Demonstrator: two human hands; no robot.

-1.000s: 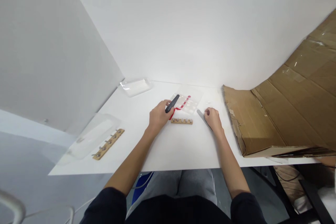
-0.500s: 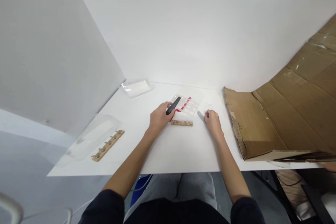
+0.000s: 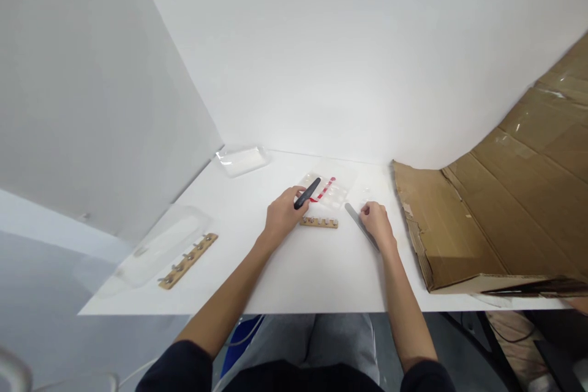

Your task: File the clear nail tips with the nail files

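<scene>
Between the thumb and fingers of my left hand (image 3: 285, 208) is a flat black stick with a rounded end (image 3: 307, 193), slanting up to the right. Red-marked strip (image 3: 327, 188) lies on a clear sheet with small pockets (image 3: 339, 195), just beyond that hand. Close below its fingertips is a short wooden strip (image 3: 320, 223) bearing several small upright pieces. My right hand (image 3: 377, 220) rests on the table, fingertips pinched together; anything inside them is too small to make out. A grey flat stick with a rounded end (image 3: 358, 220) lies along its left side, partly under the wrist.
Another wooden strip with several metal-looking pegs (image 3: 188, 261) lies at the left, beside a long clear tray (image 3: 160, 245). A smaller clear tray (image 3: 243, 161) stands at the back left. An opened cardboard box (image 3: 450, 226) occupies the right side. White panels enclose the table (image 3: 294, 282).
The view has tilted slightly, so everything sits a little lower. My left hand has shifted slightly right with the black stick, over part of the red strip. My right hand stays pinched near its place.
</scene>
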